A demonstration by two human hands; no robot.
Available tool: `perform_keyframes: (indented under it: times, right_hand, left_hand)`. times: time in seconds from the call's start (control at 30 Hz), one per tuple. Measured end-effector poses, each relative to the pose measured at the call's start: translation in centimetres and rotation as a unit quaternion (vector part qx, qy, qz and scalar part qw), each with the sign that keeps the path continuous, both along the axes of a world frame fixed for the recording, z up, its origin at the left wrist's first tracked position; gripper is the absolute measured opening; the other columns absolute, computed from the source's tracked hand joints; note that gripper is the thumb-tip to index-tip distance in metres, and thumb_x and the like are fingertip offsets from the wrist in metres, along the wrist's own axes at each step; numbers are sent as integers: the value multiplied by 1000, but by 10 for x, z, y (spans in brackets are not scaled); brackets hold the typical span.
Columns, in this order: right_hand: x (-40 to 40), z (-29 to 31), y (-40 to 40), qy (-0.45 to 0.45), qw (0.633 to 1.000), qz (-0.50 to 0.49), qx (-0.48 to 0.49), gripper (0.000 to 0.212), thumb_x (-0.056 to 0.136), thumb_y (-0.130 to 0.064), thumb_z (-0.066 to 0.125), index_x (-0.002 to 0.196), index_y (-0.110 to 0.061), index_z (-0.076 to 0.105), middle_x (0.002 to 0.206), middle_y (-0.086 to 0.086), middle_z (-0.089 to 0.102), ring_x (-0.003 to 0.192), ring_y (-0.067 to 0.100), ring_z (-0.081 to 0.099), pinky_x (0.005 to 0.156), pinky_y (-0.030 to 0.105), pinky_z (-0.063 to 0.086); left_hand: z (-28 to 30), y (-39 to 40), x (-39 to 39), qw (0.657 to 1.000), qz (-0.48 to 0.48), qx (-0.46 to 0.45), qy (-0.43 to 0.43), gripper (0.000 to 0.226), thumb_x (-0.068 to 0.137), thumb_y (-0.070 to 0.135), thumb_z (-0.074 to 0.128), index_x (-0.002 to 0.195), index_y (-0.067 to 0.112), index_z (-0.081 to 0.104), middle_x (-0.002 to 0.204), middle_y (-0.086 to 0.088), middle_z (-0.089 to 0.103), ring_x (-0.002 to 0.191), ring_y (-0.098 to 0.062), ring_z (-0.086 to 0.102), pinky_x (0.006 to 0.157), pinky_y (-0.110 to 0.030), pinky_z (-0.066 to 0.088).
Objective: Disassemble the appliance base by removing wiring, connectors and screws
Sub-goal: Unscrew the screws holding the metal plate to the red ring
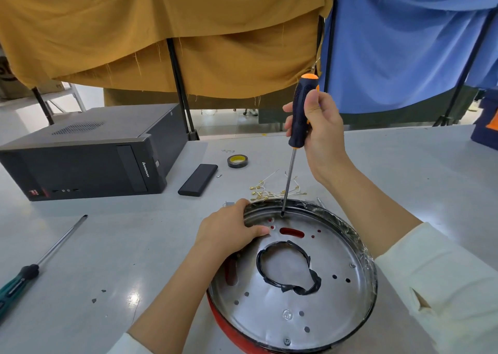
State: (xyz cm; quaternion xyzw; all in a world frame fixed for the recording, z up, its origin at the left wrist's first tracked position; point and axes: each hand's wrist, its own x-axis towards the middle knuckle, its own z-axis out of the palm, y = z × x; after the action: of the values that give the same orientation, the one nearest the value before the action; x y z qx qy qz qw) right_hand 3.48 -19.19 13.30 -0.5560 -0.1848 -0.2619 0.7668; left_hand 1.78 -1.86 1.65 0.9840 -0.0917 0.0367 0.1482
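A green-handled screwdriver (40, 262) lies far left of the appliance base (292, 281) on the grey table (121, 246), with a black computer tower (89, 154), a flat black case (198, 180) and a roll of tape (237, 161) beyond the base. The left hand (229, 231) grips the base's far-left rim, fingers curled over the edge onto the metal floor beside a red slot (291, 232). Loose wires with gold terminals (269, 190) lie just behind the rim. The right hand (318, 130) is wrapped around an orange-and-black screwdriver (295, 135) held nearly upright, its tip set on a screw at the base's far inner edge. The base, a shallow steel pan in a red shell, looks rigid and light, likely to slide or spin under torque; its foil-lined rim looks thin, so the thicker outer edge seems the safest hold.
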Motion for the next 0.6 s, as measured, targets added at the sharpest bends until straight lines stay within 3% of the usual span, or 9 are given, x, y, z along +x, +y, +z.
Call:
perform_keyframes:
  times: [0.13, 0.2, 0.27, 0.33, 0.5, 0.6]
  right_hand:
    - [-1, 4, 5, 21, 998, 60, -12, 27, 100, -36, 35, 102, -11, 45, 76, -1, 57, 59, 13, 48, 55, 28, 40]
    - [-2, 6, 10, 17, 999, 33, -33, 24, 93, -36, 51, 100, -17, 37, 74, 0, 53, 54, 13, 46, 49, 25, 40]
    - [-4, 5, 15, 8, 998, -18, -51, 36, 87, -26, 66, 96, -22, 32, 75, 4, 49, 49, 13, 43, 45, 23, 40]
    - [-4, 3, 18, -3, 998, -49, -36, 36, 85, -23, 69, 93, -21, 34, 76, 4, 50, 50, 13, 46, 46, 25, 41]
    - [0, 0, 15, -10, 997, -69, -30, 8, 95, -28, 54, 92, -20, 52, 80, 0, 56, 64, 12, 56, 62, 26, 49]
    - [3, 0, 11, 2, 999, 15, -30, 25, 102, -30, 34, 104, -18, 55, 85, 5, 61, 63, 12, 54, 63, 24, 48]
  left_hand:
    - [1, 0, -1, 1000, 0, -9, -3, 71, 71, 77, 53, 127, 36, 40, 112, 6, 63, 101, -20, 60, 72, -29, 41]
    - [1, 1, -1, 1000, 1, -10, -3, 71, 70, 77, 53, 127, 36, 40, 111, 6, 63, 100, -21, 60, 72, -30, 41]
    - [0, 0, -2, 1000, 3, -7, -2, 72, 70, 77, 52, 127, 35, 40, 111, 6, 63, 101, -21, 60, 71, -30, 41]
    - [0, 0, -1, 1000, 3, -3, -2, 73, 71, 77, 52, 129, 35, 39, 112, 5, 63, 102, -21, 60, 72, -30, 41]
    - [0, 0, -1, 1000, 1, -11, -1, 72, 71, 76, 53, 129, 35, 39, 114, 5, 62, 104, -21, 59, 73, -30, 41]
    - [0, 0, -1, 1000, 0, -10, 0, 73, 71, 76, 53, 130, 35, 38, 115, 5, 62, 104, -21, 59, 73, -30, 41]
